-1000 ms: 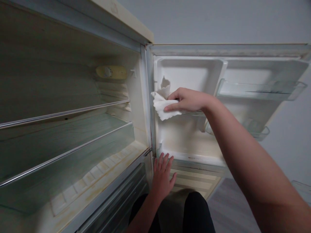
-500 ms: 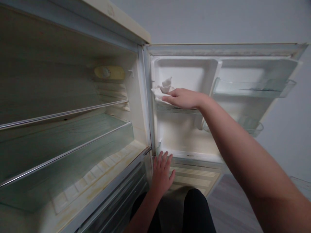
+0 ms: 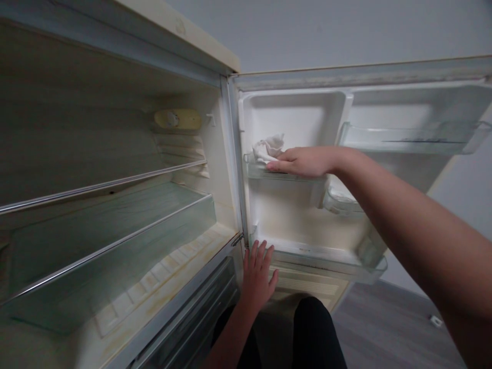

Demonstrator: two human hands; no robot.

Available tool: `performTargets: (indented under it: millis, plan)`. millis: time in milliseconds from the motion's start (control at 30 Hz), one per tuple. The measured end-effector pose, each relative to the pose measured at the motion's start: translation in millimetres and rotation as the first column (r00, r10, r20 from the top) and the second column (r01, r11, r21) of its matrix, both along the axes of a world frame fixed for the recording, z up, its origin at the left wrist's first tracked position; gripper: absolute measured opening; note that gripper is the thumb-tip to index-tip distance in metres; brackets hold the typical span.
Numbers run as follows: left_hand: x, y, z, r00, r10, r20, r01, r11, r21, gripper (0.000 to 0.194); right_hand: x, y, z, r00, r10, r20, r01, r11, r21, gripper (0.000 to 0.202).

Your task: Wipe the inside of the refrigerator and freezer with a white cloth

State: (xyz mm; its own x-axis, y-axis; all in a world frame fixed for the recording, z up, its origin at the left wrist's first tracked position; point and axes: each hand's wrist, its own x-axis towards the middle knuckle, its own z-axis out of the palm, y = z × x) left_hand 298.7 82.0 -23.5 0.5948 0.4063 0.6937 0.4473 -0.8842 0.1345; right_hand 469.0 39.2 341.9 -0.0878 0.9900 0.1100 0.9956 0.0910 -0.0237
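Observation:
My right hand (image 3: 303, 161) grips a crumpled white cloth (image 3: 269, 148) at the upper left door shelf (image 3: 269, 171) of an open fridge. Its thumb points left along the shelf's clear front, and the cloth bunches up beyond the fingertips. Some of the fingers are hidden behind the hand. Lower down, my left hand (image 3: 258, 274) is spread with nothing in it, its fingertips at the clear rail of the bottom door shelf (image 3: 319, 262), close to the hinge side.
On the left stands the fridge body with glass shelves (image 3: 115, 184), a yellowed lamp cover (image 3: 179, 119) and a stained floor ledge (image 3: 154, 287). More clear door bins (image 3: 407, 141) hang at right. A small white object (image 3: 435, 321) lies on the grey floor.
My right hand and the cloth have moved a little right and down along the shelf. The fridge door appears swung somewhat differently, showing more of its bottom shelf. My left hand stays put.

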Motion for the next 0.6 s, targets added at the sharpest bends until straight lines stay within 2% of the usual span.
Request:
performTargets:
  millis: [133, 267, 433, 533, 600]
  plan:
    - [0.6, 0.5, 0.9, 1.000, 0.013, 0.000, -0.013, 1.000, -0.008, 0.061, 3.2, -3.9, -0.6, 0.999, -0.024, 0.040, 0.023, 0.999, 0.031, 0.070]
    - [0.5, 1.4, 2.5, 1.000, 0.019, 0.003, -0.019, 1.000, -0.017, 0.061, 3.6, -7.0, -4.7, 0.999, -0.013, 0.051, 0.007, 0.993, 0.120, 0.068]
    - [0.4, 1.4, 1.5, 1.000, -0.016, 0.011, 0.016, 0.999, -0.043, 0.061, 10.5, -25.7, -11.6, 0.973, 0.107, -0.207, -0.026, 0.932, 0.360, 0.071]
    - [0.0, 0.5, 1.0, 1.000, -0.020, 0.020, 0.021, 0.998, -0.051, 0.061, 14.4, -35.0, -11.4, 0.868, 0.260, -0.422, -0.115, 0.933, 0.340, 0.072]
    - [-0.6, 0.1, 1.5, 1.000, -0.025, 0.016, 0.025, 0.998, -0.052, 0.062, 14.3, -34.8, -9.4, 0.820, 0.328, -0.468, -0.205, 0.933, 0.295, 0.069]
